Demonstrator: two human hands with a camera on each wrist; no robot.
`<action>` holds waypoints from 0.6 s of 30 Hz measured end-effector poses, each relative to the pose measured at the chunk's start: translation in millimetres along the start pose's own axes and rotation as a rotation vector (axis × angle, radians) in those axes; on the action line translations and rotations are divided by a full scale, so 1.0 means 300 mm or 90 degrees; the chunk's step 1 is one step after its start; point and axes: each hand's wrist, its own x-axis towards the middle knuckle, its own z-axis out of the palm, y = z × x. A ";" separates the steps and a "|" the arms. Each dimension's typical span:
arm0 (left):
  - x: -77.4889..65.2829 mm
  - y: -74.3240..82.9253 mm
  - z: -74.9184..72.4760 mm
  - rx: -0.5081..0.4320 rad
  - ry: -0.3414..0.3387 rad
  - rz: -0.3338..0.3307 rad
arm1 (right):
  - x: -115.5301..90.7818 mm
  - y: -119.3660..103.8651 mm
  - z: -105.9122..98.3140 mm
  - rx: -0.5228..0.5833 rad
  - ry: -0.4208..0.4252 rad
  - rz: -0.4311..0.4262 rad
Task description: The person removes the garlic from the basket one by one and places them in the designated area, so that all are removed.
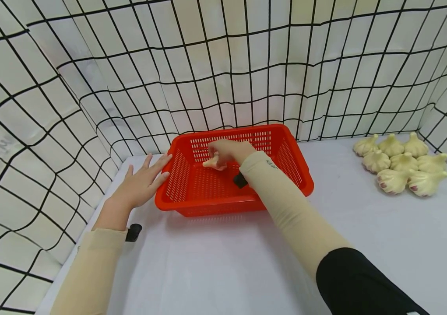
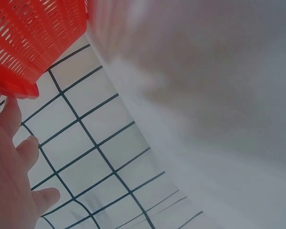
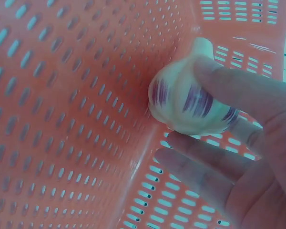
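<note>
Inside the red plastic basket [image 1: 207,205], my right hand [image 1: 228,151] holds a garlic bulb [image 1: 216,162] low over the basket's floor. In the right wrist view the thumb lies along the upper side of the bulb [image 3: 181,100], which is pale with purple streaks, and other fingers reach beneath it. My left hand [image 1: 138,181] touches the basket's left rim with straight, spread fingers. The left wrist view shows the fingers of that hand [image 2: 9,157] against the rim's outer edge.
Several garlic bulbs [image 1: 403,162] sit grouped on the white tabletop [image 1: 215,267] at the right. A black wire grid [image 1: 247,70] with white sheeting behind it rises along the back and both sides, close behind the basket.
</note>
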 end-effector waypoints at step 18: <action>0.003 -0.006 0.000 -0.003 -0.007 0.001 | -0.019 0.032 -0.010 -0.015 -0.028 0.016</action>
